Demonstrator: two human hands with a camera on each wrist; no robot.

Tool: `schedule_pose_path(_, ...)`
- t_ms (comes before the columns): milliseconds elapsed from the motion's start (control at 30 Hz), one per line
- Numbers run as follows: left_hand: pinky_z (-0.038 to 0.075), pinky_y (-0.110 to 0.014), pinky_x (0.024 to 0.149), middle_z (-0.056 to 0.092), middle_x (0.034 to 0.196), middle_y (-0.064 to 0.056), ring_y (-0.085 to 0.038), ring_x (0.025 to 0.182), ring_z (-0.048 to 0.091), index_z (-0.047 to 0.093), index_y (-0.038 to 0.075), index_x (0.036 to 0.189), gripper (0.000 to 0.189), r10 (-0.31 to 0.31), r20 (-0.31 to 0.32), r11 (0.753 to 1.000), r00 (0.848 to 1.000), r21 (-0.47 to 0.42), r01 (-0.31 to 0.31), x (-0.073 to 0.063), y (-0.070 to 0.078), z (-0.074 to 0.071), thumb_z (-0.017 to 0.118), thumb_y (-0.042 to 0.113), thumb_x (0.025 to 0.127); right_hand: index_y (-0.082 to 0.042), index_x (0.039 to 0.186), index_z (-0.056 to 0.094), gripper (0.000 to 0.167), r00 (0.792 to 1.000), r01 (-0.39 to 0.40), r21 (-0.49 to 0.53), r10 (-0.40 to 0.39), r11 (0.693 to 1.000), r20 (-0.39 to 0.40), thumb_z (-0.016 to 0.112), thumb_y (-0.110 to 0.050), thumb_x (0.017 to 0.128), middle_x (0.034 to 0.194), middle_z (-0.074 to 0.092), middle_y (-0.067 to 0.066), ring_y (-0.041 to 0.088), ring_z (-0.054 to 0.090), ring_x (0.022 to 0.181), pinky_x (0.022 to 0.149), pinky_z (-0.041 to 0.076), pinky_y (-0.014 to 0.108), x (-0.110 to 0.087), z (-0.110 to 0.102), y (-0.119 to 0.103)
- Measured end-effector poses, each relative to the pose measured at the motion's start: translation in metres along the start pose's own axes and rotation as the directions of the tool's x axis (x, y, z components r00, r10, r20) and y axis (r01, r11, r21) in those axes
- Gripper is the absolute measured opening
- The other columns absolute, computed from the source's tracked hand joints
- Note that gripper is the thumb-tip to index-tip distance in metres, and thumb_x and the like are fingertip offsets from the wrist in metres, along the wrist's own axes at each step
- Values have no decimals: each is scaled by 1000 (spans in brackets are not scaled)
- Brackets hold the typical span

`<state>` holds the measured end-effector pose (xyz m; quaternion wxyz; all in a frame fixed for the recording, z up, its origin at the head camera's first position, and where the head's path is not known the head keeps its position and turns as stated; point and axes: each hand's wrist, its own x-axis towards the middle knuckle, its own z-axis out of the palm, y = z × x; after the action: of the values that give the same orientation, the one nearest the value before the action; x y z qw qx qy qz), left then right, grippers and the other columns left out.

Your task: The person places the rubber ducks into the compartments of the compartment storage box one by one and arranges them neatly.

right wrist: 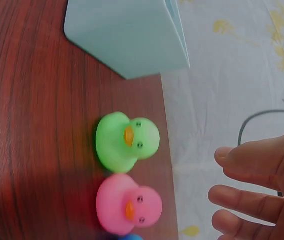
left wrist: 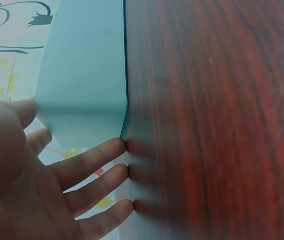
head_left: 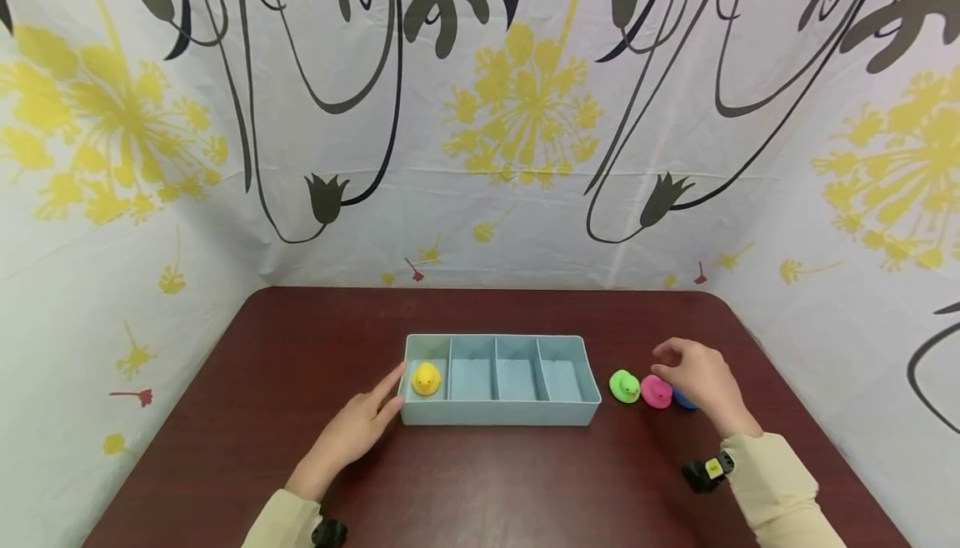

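A pale blue box [head_left: 498, 414] with a row of several compartments stands on the table, and a yellow rubber duck [head_left: 425, 379] sits in its leftmost one. My left hand [head_left: 354, 429] touches the box's left end, thumb and index fingertips at the wall and fingers extended. To the right of the box, a green rubber duck [right wrist: 124, 142], a pink rubber duck [right wrist: 126, 205] and a blue duck [head_left: 684, 401] form a row, the blue one mostly hidden behind my right hand [head_left: 703, 379]. That hand hovers over the pink and blue ducks, holding nothing, with thumb and fingers apart.
The dark red-brown table [head_left: 480, 481] ends at a rounded back edge close behind the box. A white cloth [head_left: 525, 231] with yellow and grey flower prints hangs behind it and along both sides. Each wrist wears a small black camera.
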<state>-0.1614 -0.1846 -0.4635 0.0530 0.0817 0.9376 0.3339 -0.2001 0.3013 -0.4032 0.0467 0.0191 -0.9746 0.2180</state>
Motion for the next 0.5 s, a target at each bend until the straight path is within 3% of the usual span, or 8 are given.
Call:
schedule_pose_path(367, 42, -59, 97, 50, 141, -15, -37, 122, 53, 24, 34, 152, 57, -14, 3, 1000, 1000, 3, 14, -1, -1, 1, 46, 40, 100, -3, 105, 68, 33, 1000, -29, 8, 29, 1000, 6, 74, -25, 82, 95, 68, 15, 26, 60, 83, 62, 47, 32, -8, -9, 27)
schedule_pose_path(500, 42, -59, 96, 49, 142, -15, -37, 122, 53, 24, 35, 152, 57, -16, 0, 1000, 1000, -6, 16, -2, -1, 1, 47, 40, 100, -2, 105, 67, 33, 999, -43, 6, 43, 999, 10, 73, -26, 82, 101, 67, 21, 31, 59, 87, 65, 50, 38, -12, -11, 40)
